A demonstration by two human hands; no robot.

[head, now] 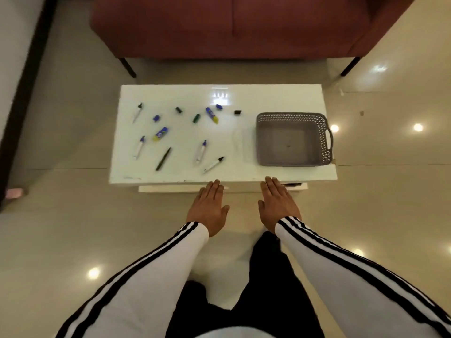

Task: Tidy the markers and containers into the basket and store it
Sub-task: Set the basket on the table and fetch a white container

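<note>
Both hands, left hand [209, 206] and right hand [276, 204], hover flat with fingers straight, holding nothing, before a glossy white rectangular table [185, 173]. Scattered markers [140, 147] lie left; a grey perforated plastic basket [294, 139] sits right.

The sofa [229, 28] is cut off at the view's top edge. Markings on the markers [200, 152] are blurred and cannot be read.

Past my fingers [214, 189] I see the table [244, 98]: markers [213, 164] lie ahead-left of them, basket [290, 115] ahead-right, sofa [231, 25] behind it all.
</note>
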